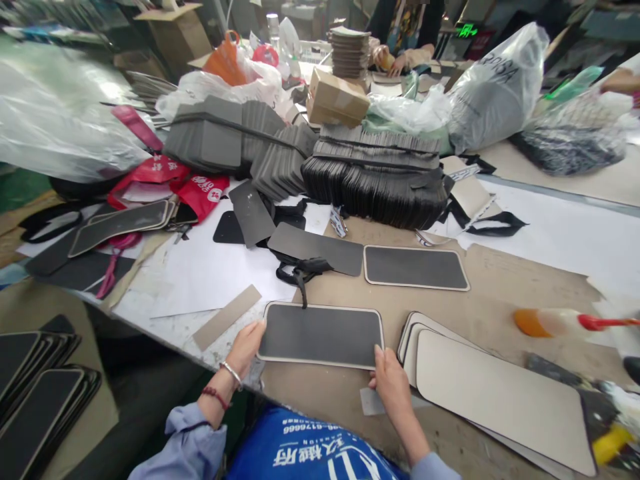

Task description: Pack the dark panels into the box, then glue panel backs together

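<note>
Between my hands is a dark grey rectangular panel with rounded corners and a pale rim. My left hand grips its left end, thumb on the edge. At the opposite end my right hand pinches the lower right corner. A similar pale-rimmed panel lies flat just beyond, beside a plain grey strip. Black fabric ties rest near the held panel's top edge. Right of my right hand, several larger beige panels lie in an overlapping pile.
Bundled dark panels and grey panels stand across the table's middle. An orange glue bottle with a red tip lies at right. More rimmed panels sit at lower left. A co-worker's hands are at the far side.
</note>
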The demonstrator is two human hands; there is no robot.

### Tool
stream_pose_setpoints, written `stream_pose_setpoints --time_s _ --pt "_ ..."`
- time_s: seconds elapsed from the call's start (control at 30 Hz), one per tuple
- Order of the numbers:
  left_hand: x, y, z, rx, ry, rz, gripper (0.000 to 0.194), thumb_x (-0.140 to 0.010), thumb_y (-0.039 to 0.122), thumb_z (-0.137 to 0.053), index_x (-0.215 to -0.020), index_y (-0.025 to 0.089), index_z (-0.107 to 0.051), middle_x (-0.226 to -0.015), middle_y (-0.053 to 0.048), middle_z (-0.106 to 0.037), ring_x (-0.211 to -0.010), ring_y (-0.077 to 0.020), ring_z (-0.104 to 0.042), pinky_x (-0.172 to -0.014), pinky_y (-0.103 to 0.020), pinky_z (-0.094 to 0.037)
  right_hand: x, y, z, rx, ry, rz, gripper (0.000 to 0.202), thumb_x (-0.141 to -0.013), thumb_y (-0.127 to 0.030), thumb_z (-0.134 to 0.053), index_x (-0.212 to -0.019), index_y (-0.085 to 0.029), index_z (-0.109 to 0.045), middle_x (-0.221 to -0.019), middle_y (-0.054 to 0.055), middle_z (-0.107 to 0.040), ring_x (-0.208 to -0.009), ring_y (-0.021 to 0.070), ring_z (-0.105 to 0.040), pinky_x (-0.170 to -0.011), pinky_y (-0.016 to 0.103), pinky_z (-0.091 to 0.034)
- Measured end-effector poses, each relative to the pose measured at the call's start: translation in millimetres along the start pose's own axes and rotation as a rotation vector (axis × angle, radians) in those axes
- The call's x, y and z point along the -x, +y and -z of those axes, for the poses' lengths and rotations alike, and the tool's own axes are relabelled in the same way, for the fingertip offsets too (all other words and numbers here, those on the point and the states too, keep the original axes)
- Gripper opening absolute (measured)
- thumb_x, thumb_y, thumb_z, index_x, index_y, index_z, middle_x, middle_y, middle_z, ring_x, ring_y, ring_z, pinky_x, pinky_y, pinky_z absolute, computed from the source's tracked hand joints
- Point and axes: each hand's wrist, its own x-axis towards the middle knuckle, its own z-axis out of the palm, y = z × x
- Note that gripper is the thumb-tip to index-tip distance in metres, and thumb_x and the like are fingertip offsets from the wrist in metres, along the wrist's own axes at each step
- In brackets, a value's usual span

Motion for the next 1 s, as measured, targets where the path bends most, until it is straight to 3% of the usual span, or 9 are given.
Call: stream_pose_setpoints --time_s 0.1,0.23,0.57,0.77,0.9,1.0 --pt "-2.8 -0.4 4.7 0.134 -0.141 0.109 0.02 -0.063 0.037 -0.057 -0.066 0.018 -0.058 -0.058 -0.004 -0.062 -0.06 -0.0196 -0.059 -0.062 -0.032 -0.048 -4.1 3.6 -1.6 -0.072 -0.048 -0.01 0.024 -0.089 -0.039 -0.028 -0.073 -0.024 -0.038 -0.044 -0.006 -0.051 -0.05 0.0151 -0.06 -0.053 0.024 -0.04" --pt "-12.8 -3.7 12.6 0.105 -0.068 0.094 0.018 -0.06 0.036 -0.058 -0.061 0.018 -0.056 -0.053 -0.003 -0.06 -0.057 -0.0186 -0.059 -0.06 -0.032 -0.048 -11.2 2.5 -8.9 -0.108 -0.076 -0.007 0.026 -0.087 -0.041 -0.029 -0.072 -0.023 -0.04 -0.048 -0.005 -0.054 -0.047 0.0143 -0.059 -0.049 0.023 -0.04" --pt "-33.3 3.9 24.1 -0.085 0.013 0.008 0.021 -0.062 0.038 -0.049 -0.062 0.017 -0.054 -0.055 -0.002 -0.061 -0.058 -0.0176 -0.059 -0.062 -0.031 -0.047 -5.3 -29.2 -15.3 -0.001 -0.009 0.086 0.026 -0.09 -0.036 -0.027 -0.073 -0.022 -0.041 -0.05 -0.003 -0.057 -0.047 0.0132 -0.059 -0.051 0.022 -0.04" --pt "-27.4 16.4 35.2 -0.454 0.231 -0.075 0.022 -0.062 0.042 -0.051 -0.062 0.02 -0.054 -0.065 -0.006 -0.061 -0.077 -0.0262 -0.058 -0.07 -0.035 -0.041 14.9 -36.4 19.0 0.561 0.077 0.096 0.03 -0.091 -0.041 -0.03 -0.079 -0.021 -0.048 -0.067 0.007 -0.065 -0.065 0.022 -0.063 -0.048 0.025 -0.031" --pt "-9.0 32.0 32.2 -0.681 0.322 -0.145 0.023 -0.065 0.045 -0.046 -0.071 0.022 -0.048 -0.073 -0.007 -0.062 -0.077 -0.0262 -0.058 -0.071 -0.035 -0.04 27.8 -20.9 50.0 0.5 0.181 0.155 0.028 -0.091 -0.04 -0.033 -0.077 -0.022 -0.049 -0.065 0.002 -0.063 -0.061 0.0188 -0.061 -0.049 0.024 -0.028" --pt "3.4 41.1 14.6 -0.787 0.285 -0.179 0.027 -0.066 0.05 -0.043 -0.069 0.024 -0.048 -0.065 -0.002 -0.062 -0.066 -0.0226 -0.059 -0.064 -0.032 -0.041 34.5 8.6 68.7 0.442 0.312 0.18 0.027 -0.09 -0.037 -0.036 -0.073 -0.022 -0.049 -0.062 0.001 -0.06 -0.057 0.0161 -0.058 -0.049 0.024 -0.027"
